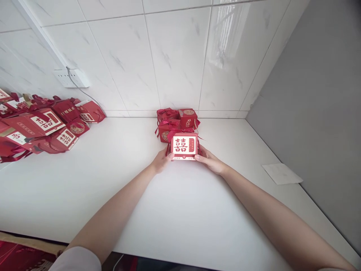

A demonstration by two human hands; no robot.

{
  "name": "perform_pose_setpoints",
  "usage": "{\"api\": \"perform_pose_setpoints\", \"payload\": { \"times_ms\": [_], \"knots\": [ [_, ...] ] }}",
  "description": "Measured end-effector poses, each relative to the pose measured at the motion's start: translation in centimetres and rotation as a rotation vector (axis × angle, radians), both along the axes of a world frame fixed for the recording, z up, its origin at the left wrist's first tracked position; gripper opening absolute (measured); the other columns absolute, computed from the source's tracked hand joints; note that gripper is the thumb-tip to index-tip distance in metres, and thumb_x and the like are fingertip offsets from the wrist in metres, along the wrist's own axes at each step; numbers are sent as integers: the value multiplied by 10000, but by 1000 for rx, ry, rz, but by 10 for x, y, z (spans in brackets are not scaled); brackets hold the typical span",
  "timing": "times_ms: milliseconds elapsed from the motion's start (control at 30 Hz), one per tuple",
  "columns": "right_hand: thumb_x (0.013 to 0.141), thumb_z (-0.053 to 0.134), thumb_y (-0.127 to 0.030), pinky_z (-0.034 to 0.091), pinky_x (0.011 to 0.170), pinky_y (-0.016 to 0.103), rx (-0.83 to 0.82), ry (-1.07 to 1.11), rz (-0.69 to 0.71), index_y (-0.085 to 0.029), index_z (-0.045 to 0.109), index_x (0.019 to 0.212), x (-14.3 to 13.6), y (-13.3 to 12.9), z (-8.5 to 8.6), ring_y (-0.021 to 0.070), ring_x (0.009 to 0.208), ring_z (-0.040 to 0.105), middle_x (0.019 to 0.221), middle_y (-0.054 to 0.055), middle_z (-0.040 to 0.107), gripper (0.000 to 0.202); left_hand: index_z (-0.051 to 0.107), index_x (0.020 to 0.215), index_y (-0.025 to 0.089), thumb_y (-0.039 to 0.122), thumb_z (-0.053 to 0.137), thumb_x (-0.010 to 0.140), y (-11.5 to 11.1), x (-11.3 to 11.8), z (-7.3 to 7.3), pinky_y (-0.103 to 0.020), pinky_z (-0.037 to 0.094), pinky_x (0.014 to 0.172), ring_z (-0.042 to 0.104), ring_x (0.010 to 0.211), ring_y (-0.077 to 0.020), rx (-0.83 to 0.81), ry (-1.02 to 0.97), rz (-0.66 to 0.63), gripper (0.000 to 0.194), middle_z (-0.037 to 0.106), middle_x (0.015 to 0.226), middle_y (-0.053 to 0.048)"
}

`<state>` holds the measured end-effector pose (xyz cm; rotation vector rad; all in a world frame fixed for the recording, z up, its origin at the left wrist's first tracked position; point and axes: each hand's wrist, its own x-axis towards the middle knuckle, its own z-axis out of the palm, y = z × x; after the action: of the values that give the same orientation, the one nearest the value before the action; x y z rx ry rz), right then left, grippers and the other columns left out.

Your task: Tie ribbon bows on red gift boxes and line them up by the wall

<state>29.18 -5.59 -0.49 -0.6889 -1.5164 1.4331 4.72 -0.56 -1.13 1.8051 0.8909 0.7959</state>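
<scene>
Between my two hands is a red and white gift box (184, 146) with a red double-happiness sign and a red ribbon on top. My left hand (163, 161) grips its left side, the thumb on the lower front corner. On the opposite side, my right hand (210, 160) holds it with the thumb across the lower right corner. Most of the other fingers are hidden behind the box. Directly behind it stand several small red gift boxes (188, 118) with ribbons, close against the tiled wall. The held box partly covers them.
A pile of red gift boxes (46, 122) lies at the left of the white table (175, 214). Near the right edge is a flat white paper (282, 173). A wall socket (72, 78) with a cable sits above the pile. A grey panel (318, 101) borders the right side.
</scene>
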Motion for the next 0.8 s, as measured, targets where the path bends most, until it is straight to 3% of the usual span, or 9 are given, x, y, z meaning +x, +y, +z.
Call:
{"api": "perform_pose_setpoints", "payload": {
  "times_ms": [133, 233, 333, 467, 533, 633, 733, 800],
  "knots": [
    [835, 669, -506, 384, 1116, 479, -17, -3, -41, -239, 376, 1445, -1, 1, -5, 285, 1327, 462, 1472, 102, 460, 727, 603, 1232, 123, 729, 425, 816, -3, 0, 5, -388, 524, 823, 651, 980, -293, 11, 55, 37, 756, 690, 1166, -145],
    [816, 688, -508, 425, 1081, 472, 4, -34, -232, -274, 275, 1488, -9, 1, -11, 282, 1338, 441, 1491, 106, 419, 823, 629, 1194, 123, 651, 374, 893, -9, 6, 7, -392, 469, 967, 614, 1111, -296, 51, 59, 134, 659, 679, 1208, -127],
    [794, 707, -510, 468, 1035, 450, 103, -73, -483, -292, 204, 1501, -18, -2, -13, 286, 1346, 414, 1520, 117, 348, 895, 450, 1402, 172, 555, 439, 919, -20, 18, 8, -377, 449, 1003, 569, 1206, -269, 131, 11, 221, 617, 588, 1358, -116],
    [773, 721, -528, 487, 997, 464, 249, -190, -657, -282, 197, 1507, -25, -11, -9, 317, 1342, 392, 1511, 147, 320, 934, 216, 1526, 237, 533, 460, 921, -35, 34, 11, -387, 441, 1031, 504, 1294, -265, 129, -40, 159, 716, 447, 1497, -103],
    [818, 678, -520, 448, 1038, 480, 325, -245, -684, -283, 206, 1512, -25, -17, -5, 313, 1335, 400, 1487, 146, 348, 872, 218, 1530, 249, 567, 468, 906, -38, 36, 14, -399, 413, 1075, 444, 1355, -281, 106, -106, 108, 744, 401, 1531, -90],
    [933, 536, -469, 389, 1094, 458, 409, -265, -627, -293, 379, 1429, -23, -24, 0, 266, 1272, 476, 1380, 109, 479, 549, 308, 1496, 218, 595, 533, 860, -33, 34, 18, -424, 377, 1119, 398, 1393, -304, 53, -210, 87, 772, 414, 1523, -102],
    [953, 509, -463, 442, 1034, 436, 306, -180, -564, -281, 444, 1331, -24, -24, -1, 230, 1109, 589, 1206, 86, 593, 425, 425, 1428, 171, 552, 500, 893, -23, 28, 16, -451, 391, 1109, 433, 1370, -314, -73, -288, 130, 661, 490, 1466, -117],
    [918, 562, -497, 464, 1000, 433, 169, -129, -544, -268, 420, 1316, -25, -20, -5, 230, 1106, 591, 1243, 96, 574, 481, 464, 1404, 160, 537, 459, 914, -15, 24, 12, -459, 392, 1108, 450, 1357, -313, -123, -333, 163, 618, 519, 1442, -111]
  ]
}}
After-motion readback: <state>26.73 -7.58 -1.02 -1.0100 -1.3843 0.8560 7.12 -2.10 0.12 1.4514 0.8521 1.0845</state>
